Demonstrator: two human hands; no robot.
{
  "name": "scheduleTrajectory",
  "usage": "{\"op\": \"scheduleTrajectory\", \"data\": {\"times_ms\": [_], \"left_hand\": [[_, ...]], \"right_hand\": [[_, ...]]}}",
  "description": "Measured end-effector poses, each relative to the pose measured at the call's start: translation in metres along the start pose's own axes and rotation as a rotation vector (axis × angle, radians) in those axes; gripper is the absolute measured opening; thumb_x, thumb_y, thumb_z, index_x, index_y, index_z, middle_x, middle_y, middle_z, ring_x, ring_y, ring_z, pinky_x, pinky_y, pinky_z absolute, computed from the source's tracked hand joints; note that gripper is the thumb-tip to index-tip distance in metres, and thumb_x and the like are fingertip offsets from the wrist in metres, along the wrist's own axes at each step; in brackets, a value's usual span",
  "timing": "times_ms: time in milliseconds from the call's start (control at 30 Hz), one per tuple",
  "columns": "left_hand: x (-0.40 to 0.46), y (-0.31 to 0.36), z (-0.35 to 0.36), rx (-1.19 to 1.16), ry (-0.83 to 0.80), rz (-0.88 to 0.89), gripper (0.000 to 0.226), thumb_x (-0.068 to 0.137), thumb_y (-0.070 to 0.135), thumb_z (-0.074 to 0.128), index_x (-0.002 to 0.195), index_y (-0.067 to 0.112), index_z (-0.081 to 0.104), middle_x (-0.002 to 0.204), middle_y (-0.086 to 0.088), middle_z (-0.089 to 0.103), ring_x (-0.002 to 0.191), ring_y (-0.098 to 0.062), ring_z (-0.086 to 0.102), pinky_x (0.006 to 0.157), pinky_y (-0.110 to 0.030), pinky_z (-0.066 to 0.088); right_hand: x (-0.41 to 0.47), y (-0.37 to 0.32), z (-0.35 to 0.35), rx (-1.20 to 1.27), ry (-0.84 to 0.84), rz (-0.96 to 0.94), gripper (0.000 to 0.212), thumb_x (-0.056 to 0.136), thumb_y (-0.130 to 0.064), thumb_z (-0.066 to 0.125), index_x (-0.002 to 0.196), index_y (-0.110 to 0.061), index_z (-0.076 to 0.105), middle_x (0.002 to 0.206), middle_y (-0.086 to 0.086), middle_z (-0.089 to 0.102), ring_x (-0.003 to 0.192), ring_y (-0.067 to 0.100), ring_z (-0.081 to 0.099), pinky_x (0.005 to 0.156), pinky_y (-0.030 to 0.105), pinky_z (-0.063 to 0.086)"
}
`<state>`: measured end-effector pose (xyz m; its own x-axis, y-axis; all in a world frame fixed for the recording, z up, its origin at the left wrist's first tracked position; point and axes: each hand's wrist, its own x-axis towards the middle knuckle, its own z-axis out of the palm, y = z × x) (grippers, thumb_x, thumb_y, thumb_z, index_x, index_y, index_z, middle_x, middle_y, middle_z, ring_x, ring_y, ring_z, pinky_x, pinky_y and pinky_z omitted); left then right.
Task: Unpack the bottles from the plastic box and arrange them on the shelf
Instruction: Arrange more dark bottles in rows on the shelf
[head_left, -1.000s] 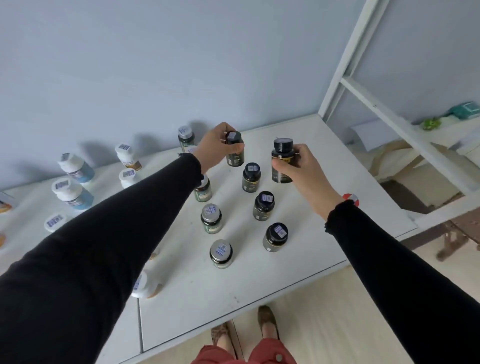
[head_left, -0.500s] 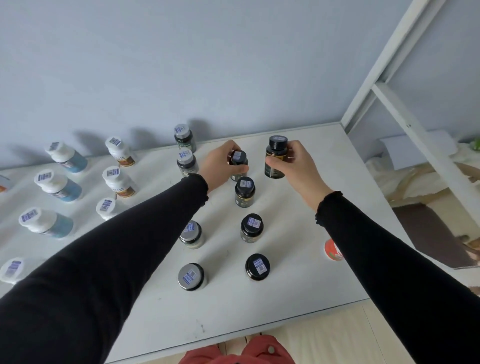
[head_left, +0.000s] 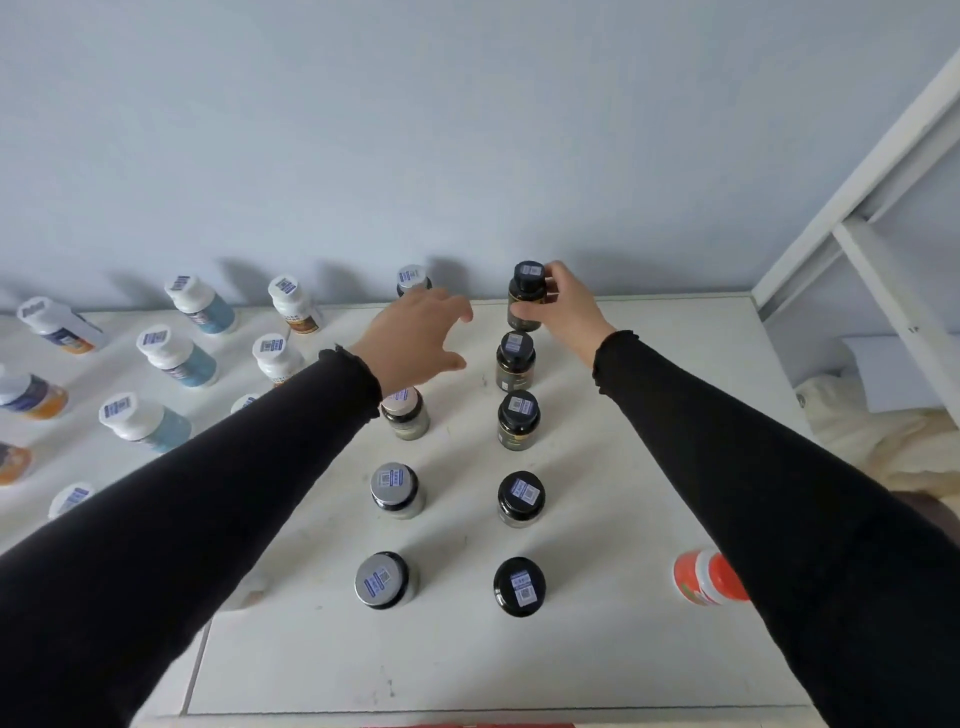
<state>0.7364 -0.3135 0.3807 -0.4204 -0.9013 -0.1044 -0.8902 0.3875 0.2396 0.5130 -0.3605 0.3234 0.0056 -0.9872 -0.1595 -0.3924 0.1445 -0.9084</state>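
The white shelf (head_left: 649, 415) carries rows of bottles, with a column of black-capped ones running from its front edge toward the back wall. At the far end of that column the right hand (head_left: 566, 312) grips a dark bottle (head_left: 527, 296) by cap and shoulder, while the left hand (head_left: 415, 338) hovers beside it, fingers spread and empty. The bottle looks small, rigid, light and a little slick, best held around its body.

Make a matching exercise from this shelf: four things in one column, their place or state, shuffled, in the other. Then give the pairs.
Things:
1. left hand
2. right hand
3. orange bottle
4. silver-capped bottle

Place or state:
A. alone near the right sleeve
B. front of the left dark row
C. open, holding nothing
D. grips the rearmost black-capped bottle

Pairs: 1-C, 2-D, 3-A, 4-B
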Motion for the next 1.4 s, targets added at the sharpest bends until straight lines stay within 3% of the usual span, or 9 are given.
{"op": "scheduleTrajectory", "data": {"times_ms": [167, 300, 433, 500, 633, 800, 1033, 1233, 1400], "left_hand": [[-0.011, -0.007, -0.007, -0.021, 0.053, -0.039, 0.048, 0.084, 0.036, 0.073, 0.127, 0.023, 0.056, 0.121, -0.001, 0.057, 0.114, -0.023, 0.046, 0.087, -0.037, 0.044], [-0.019, -0.007, -0.001, -0.068, 0.069, -0.074, 0.047, 0.083, 0.037, 0.073, 0.125, 0.023, 0.058, 0.117, -0.002, 0.059, 0.112, -0.024, 0.048, 0.091, -0.04, 0.046], [-0.035, -0.012, -0.001, -0.133, 0.096, -0.122, 0.047, 0.082, 0.036, 0.074, 0.124, 0.024, 0.058, 0.118, -0.001, 0.06, 0.115, -0.024, 0.051, 0.095, -0.042, 0.045], [-0.048, -0.019, -0.005, -0.152, 0.138, -0.143, 0.046, 0.082, 0.035, 0.074, 0.124, 0.024, 0.058, 0.12, 0.001, 0.061, 0.115, -0.024, 0.052, 0.094, -0.038, 0.044], [-0.094, -0.042, -0.022, -0.156, 0.225, -0.232, 0.048, 0.084, 0.035, 0.074, 0.127, 0.023, 0.057, 0.123, -0.002, 0.06, 0.117, -0.026, 0.051, 0.095, -0.039, 0.042], [-0.197, -0.096, -0.047, -0.115, 0.367, -0.427, 0.049, 0.084, 0.038, 0.073, 0.128, 0.025, 0.057, 0.119, 0.0, 0.058, 0.113, -0.024, 0.049, 0.088, -0.034, 0.039], [-0.416, -0.179, -0.058, -0.078, 0.482, -0.758, 0.048, 0.086, 0.036, 0.074, 0.129, 0.024, 0.058, 0.127, -0.002, 0.059, 0.117, -0.025, 0.05, 0.094, -0.036, 0.041], [-0.634, -0.246, -0.029, -0.07, 0.482, -1.004, 0.051, 0.086, 0.036, 0.073, 0.132, 0.021, 0.057, 0.132, -0.004, 0.058, 0.123, -0.027, 0.05, 0.099, -0.038, 0.041], [-0.791, -0.293, 0.012, -0.138, 0.399, -1.167, 0.053, 0.08, 0.042, 0.071, 0.127, 0.021, 0.06, 0.12, -0.005, 0.061, 0.114, -0.029, 0.056, 0.094, -0.044, 0.048]], "right_hand": [[0.014, 0.004, 0.016, -0.038, -0.079, -0.002, 0.047, 0.078, -0.016, 0.079, 0.117, -0.013, 0.052, 0.102, -0.006, 0.065, 0.097, 0.021, 0.064, 0.091, 0.037, 0.052], [0.015, 0.011, 0.017, -0.035, -0.114, 0.037, 0.052, 0.077, -0.006, 0.079, 0.119, -0.019, 0.051, 0.108, -0.004, 0.064, 0.097, 0.019, 0.063, 0.077, 0.027, 0.052], [0.012, 0.004, 0.003, -0.075, -0.154, 0.054, 0.071, 0.081, 0.005, 0.068, 0.142, -0.021, 0.044, 0.133, 0.007, 0.054, 0.126, 0.029, 0.053, 0.1, 0.04, 0.05], [0.001, -0.014, -0.005, -0.174, -0.094, -0.001, 0.065, 0.085, 0.002, 0.062, 0.143, -0.022, 0.045, 0.14, 0.009, 0.05, 0.133, 0.025, 0.047, 0.107, 0.042, 0.045], [-0.033, -0.081, 0.021, -0.421, -0.018, -0.322, 0.048, 0.088, -0.008, 0.056, 0.134, -0.024, 0.054, 0.137, 0.0, 0.054, 0.13, 0.021, 0.046, 0.097, 0.028, 0.039], [-0.094, -0.162, 0.134, -0.472, -0.285, -0.604, 0.036, 0.093, -0.022, 0.062, 0.128, -0.026, 0.059, 0.133, -0.005, 0.056, 0.123, 0.015, 0.047, 0.089, 0.024, 0.034], [-0.225, -0.238, 0.34, -0.408, -0.647, -0.854, 0.034, 0.093, -0.029, 0.064, 0.126, -0.024, 0.061, 0.131, -0.005, 0.058, 0.119, 0.009, 0.049, 0.087, 0.018, 0.036], [-0.364, -0.265, 0.521, -0.423, -0.879, -0.91, 0.033, 0.091, -0.026, 0.065, 0.124, -0.019, 0.063, 0.127, 0.002, 0.06, 0.115, 0.016, 0.053, 0.086, 0.021, 0.035], [-0.455, -0.264, 0.647, -0.487, -1.037, -0.826, 0.033, 0.092, -0.028, 0.064, 0.124, -0.021, 0.062, 0.12, 0.0, 0.059, 0.093, 0.01, 0.058, 0.078, 0.023, 0.039]]}}
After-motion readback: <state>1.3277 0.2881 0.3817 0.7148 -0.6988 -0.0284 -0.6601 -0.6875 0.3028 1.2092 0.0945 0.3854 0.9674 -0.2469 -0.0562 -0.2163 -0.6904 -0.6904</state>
